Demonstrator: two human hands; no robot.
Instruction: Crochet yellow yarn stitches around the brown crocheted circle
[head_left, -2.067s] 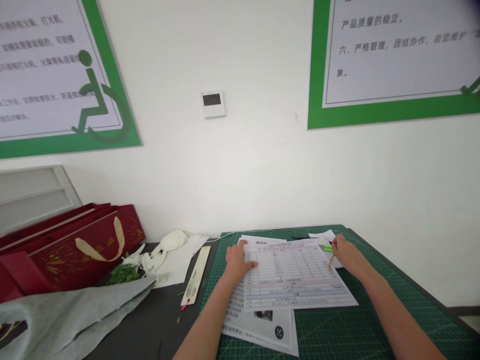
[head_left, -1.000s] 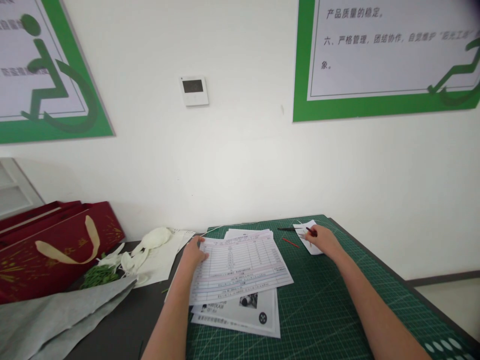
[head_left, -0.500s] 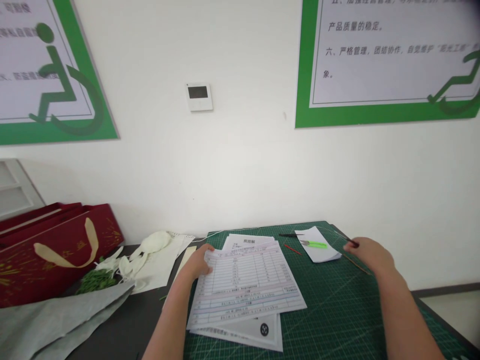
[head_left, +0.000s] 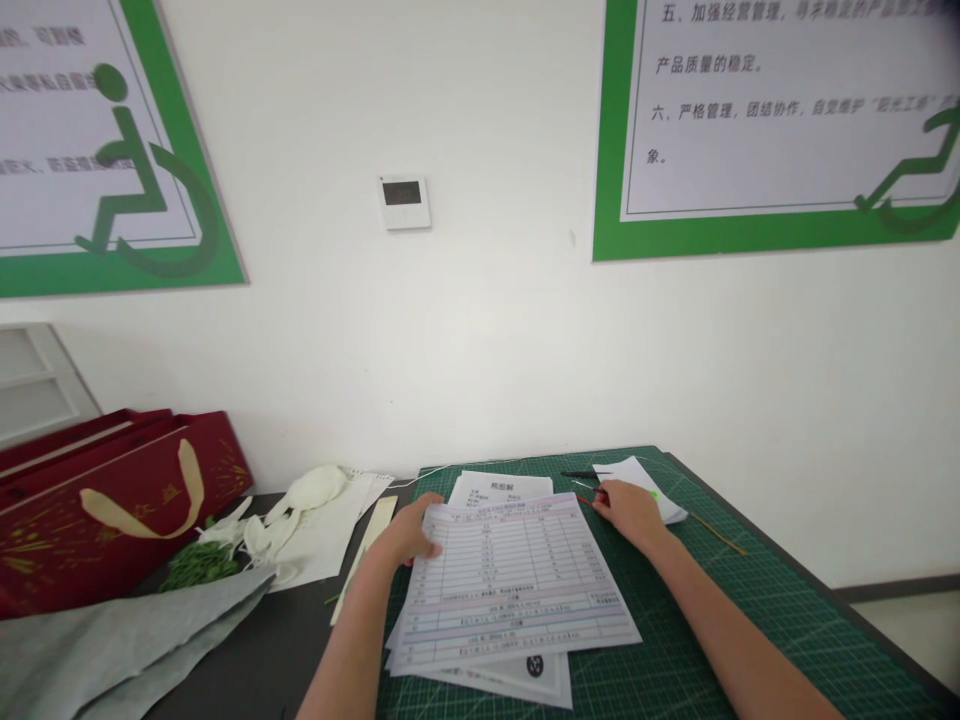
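My left hand (head_left: pixel 411 530) grips the upper left edge of a printed table sheet (head_left: pixel 517 585), thumb on top. The sheet lies tilted over other printed papers (head_left: pixel 551 680), which show above and below it. Further right, my right hand (head_left: pixel 630 510) is closed around a slim dark tool (head_left: pixel 600 490) whose thin tip points left; its exact kind is unclear. A red stick-like piece (head_left: pixel 583 499) lies just left of its fingers. Behind the hand are a white paper (head_left: pixel 626 468), partly covered, and a bright green item (head_left: pixel 654 496), mostly hidden.
A green cutting mat (head_left: pixel 697 600) covers the table's right part, with a thin brown stick (head_left: pixel 718 535) and a black tool (head_left: pixel 581 474). At left are a red gift bag (head_left: pixel 150 490), white crochet pieces (head_left: pixel 319 487), green yarn (head_left: pixel 199 566) and grey fabric (head_left: pixel 135 640).
My right hand has moved left with the slim tool, from the mat's right side to the white paper and red piece. The left hand keeps its grip on the sheet.
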